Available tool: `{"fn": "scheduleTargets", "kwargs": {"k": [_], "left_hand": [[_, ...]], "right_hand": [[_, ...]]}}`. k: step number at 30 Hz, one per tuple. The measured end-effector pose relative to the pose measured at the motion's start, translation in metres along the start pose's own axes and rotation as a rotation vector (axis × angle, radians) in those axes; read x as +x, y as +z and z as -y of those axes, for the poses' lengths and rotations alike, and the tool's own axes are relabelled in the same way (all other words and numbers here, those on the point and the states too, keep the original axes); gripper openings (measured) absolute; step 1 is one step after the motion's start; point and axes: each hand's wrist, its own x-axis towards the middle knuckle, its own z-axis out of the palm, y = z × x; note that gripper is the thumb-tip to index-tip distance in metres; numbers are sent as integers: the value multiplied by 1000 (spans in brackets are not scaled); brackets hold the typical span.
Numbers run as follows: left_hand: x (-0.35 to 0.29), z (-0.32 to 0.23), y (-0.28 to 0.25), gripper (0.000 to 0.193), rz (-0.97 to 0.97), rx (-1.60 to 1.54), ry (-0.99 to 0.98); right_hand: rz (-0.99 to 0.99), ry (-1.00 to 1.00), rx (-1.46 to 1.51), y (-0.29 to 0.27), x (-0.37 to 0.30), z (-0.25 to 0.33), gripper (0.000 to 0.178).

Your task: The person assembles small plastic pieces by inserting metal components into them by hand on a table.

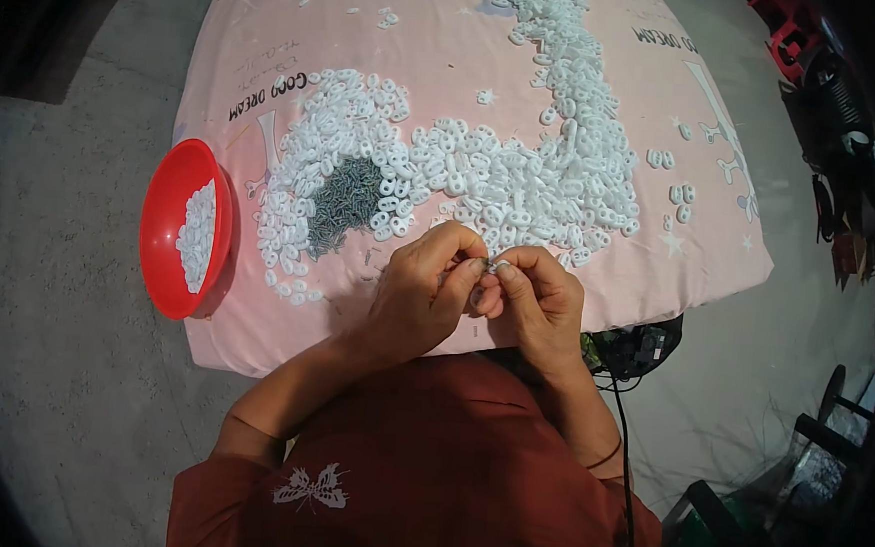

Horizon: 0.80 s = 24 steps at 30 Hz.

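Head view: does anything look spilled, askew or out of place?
The nearer bowl seems to jut past the left edge of the cloth, which looks precarious. One grey pin lies apart from its heap, near the front edge, like a stray.

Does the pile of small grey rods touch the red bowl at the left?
Apart. The head view shows white pieces and a strip of pink cloth between the grey pile and the red bowl.
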Motion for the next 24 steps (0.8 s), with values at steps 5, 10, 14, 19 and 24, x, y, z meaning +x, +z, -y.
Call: {"fn": "scheduleTargets", "kwargs": {"k": [5, 10, 14, 19, 24], "left_hand": [[-3, 7, 5, 7, -42, -108, -13], [-4, 13, 5, 6, -34, -112, 16], [1, 6, 1, 5, -59, 76, 243], [2, 10, 1, 5, -36, 129, 274], [2, 7, 1, 5, -55, 115, 270]], "right_hand": [[61, 0, -28, -4, 1, -4, 13], [49, 10, -68, -1, 1, 1, 13], [33, 55, -1, -2, 1, 2, 13], [32, 55, -12, -2, 1, 2, 13], [30, 61, -7, -2, 1, 3, 13]]}}
